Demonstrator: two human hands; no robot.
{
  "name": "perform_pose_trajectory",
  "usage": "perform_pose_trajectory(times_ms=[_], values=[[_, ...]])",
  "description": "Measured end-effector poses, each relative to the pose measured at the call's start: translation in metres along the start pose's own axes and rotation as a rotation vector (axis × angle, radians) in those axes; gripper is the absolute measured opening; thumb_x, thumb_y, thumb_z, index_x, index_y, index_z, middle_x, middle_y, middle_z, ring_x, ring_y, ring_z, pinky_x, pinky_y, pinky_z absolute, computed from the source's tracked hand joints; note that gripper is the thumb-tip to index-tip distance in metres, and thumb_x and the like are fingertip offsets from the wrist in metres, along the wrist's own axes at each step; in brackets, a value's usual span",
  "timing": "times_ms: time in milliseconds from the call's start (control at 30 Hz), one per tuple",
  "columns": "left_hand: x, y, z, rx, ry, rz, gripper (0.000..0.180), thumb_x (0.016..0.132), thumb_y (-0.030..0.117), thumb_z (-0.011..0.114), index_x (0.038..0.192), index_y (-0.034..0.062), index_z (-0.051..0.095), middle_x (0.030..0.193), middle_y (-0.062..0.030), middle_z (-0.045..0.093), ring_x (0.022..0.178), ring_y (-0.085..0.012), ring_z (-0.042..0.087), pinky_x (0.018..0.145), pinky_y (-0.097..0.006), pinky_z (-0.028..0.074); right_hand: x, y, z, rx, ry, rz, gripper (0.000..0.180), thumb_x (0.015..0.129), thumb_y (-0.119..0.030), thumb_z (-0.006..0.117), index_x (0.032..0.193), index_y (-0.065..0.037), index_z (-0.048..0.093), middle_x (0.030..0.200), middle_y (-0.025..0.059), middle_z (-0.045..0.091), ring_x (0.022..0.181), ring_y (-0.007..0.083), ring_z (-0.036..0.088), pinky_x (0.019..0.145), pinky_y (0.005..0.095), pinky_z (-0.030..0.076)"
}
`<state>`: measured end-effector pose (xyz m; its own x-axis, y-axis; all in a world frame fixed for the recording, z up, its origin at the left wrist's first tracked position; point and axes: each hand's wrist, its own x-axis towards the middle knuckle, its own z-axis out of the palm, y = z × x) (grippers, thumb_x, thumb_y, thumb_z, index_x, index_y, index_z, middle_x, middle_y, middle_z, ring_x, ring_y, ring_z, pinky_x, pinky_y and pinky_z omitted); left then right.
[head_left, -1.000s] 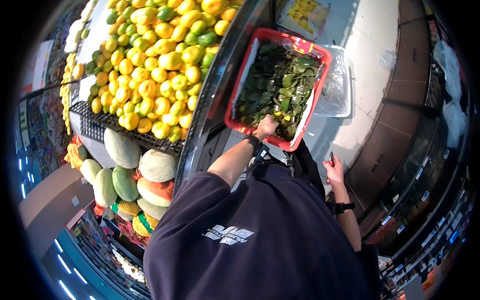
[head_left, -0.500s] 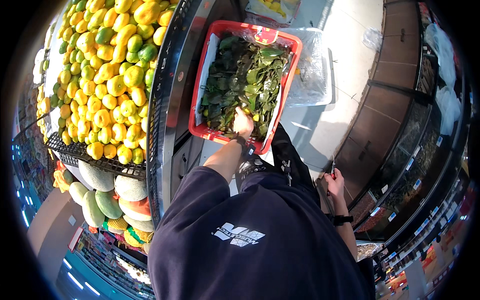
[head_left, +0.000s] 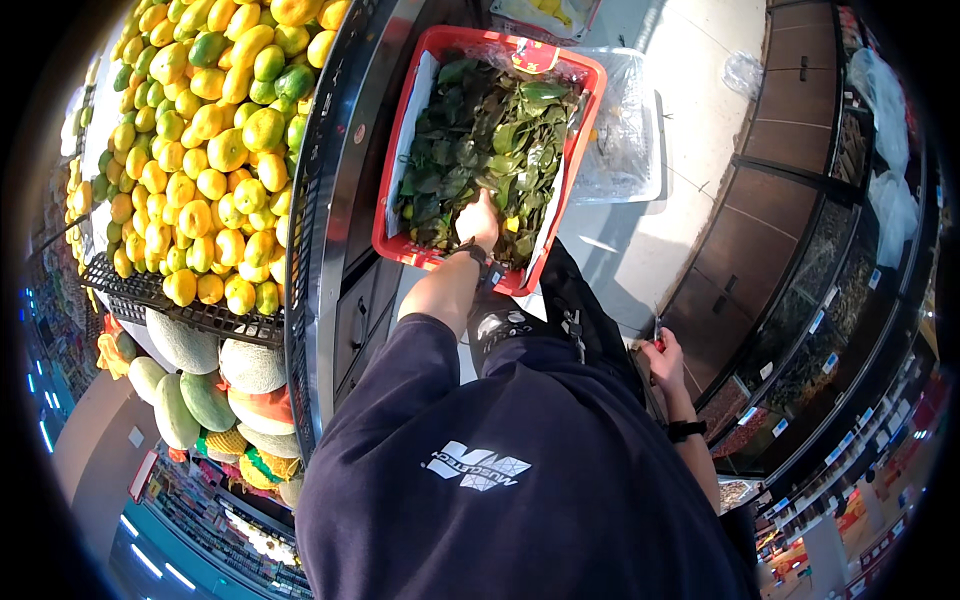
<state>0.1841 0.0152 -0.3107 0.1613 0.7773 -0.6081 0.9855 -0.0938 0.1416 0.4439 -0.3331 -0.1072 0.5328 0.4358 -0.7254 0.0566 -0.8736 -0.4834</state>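
Note:
My left hand (head_left: 478,222) reaches into a red plastic basket (head_left: 385,215) full of loose green leaves (head_left: 515,140). Its index finger stretches out over the leaves; the other fingers are partly hidden, and no held thing shows. Beside that hand, a small yellow piece (head_left: 513,224), perhaps fruit, peeks out among the leaves. Out to the right, away from the basket, my right hand (head_left: 664,358) is closed around a small red-handled cutting tool, apparently snips (head_left: 658,332), with the metal tip pointing away from me.
A big pile of yellow-green citrus (head_left: 210,150) fills the rack at left, with melons (head_left: 185,405) below. Behind the basket lies a plastic-lined white crate (head_left: 625,140). Dark cabinets (head_left: 740,230) line the right side; a crumpled plastic bag (head_left: 742,75) lies on the floor.
My left hand has shifted a little within the leaves, and its index finger now stretches forward. The right hand keeps the tool, slightly further left in view. The whole view has shifted slightly.

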Motion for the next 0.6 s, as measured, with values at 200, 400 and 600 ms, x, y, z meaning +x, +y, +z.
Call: perform_pose_trajectory(times_ms=[200,400,600], values=[[-0.025,-0.010,0.001,0.050,0.034,0.108,0.040,0.093,0.014,0.050,0.133,0.0144,0.052,0.095,-0.0138,0.068,0.085,-0.0313,0.071,0.070,-0.043,0.058,-0.007,-0.008,0.002,-0.073,0.032,0.015,0.044,0.085,-0.014,0.071,0.120,0.007,0.057,0.087,0.0043,0.061,0.078,0.0119,0.054,0.074,0.0278,0.046],[-0.053,-0.008,-0.005,-0.035,0.028,0.111,0.046,0.090,0.016,0.054,0.135,0.0147,0.045,0.103,-0.0179,0.065,0.091,-0.0334,0.070,0.072,-0.045,0.058,-0.006,-0.006,0.018,-0.119,0.035,-0.064,0.043,0.082,-0.020,0.074,0.117,0.002,0.061,0.083,0.0105,0.066,0.078,0.0195,0.062,0.075,0.0341,0.050],[-0.040,-0.011,-0.008,-0.119,0.030,0.025,0.044,0.088,0.024,0.064,0.125,0.0147,0.043,0.098,-0.0187,0.067,0.085,-0.0360,0.071,0.072,-0.048,0.057,-0.003,-0.008,0.019,-0.086,0.029,-0.067,0.049,0.081,-0.020,0.075,0.120,0.003,0.059,0.085,0.0102,0.066,0.079,0.0192,0.063,0.077,0.0335,0.050]])
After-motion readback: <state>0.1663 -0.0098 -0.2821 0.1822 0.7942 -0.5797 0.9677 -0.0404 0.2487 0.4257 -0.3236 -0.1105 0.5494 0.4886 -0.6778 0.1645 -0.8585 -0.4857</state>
